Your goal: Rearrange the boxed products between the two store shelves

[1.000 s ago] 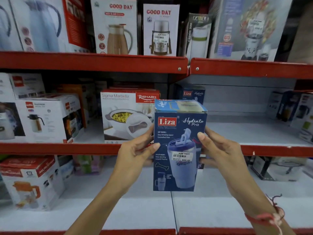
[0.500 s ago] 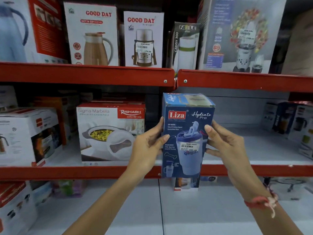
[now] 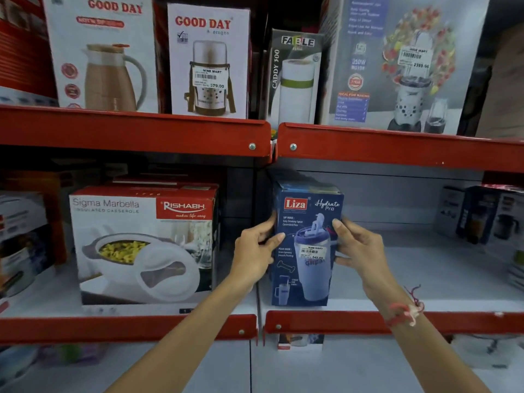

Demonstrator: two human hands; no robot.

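Note:
A tall blue Liza tumbler box [image 3: 306,251] stands upright at the left front of the right-hand middle shelf [image 3: 425,279], its base at the red shelf lip. My left hand [image 3: 255,251] grips its left side and my right hand [image 3: 357,248] grips its right side. Another blue box sits directly behind it, mostly hidden. Left of it, on the neighbouring shelf, stands a white and red Rishabh casserole box [image 3: 144,245].
The upper shelf [image 3: 136,134] carries two Good Day flask boxes [image 3: 209,61], a Fable box [image 3: 295,80] and a large blender box [image 3: 405,63]. More boxes stand at the far right [image 3: 493,219] and far left [image 3: 25,239] of the middle level. A small box [image 3: 300,341] lies on the shelf below.
Both hands have lifted the Liza box up from in front of the lower shelf and moved it forward onto the right-hand middle shelf. The view has risen and moved closer.

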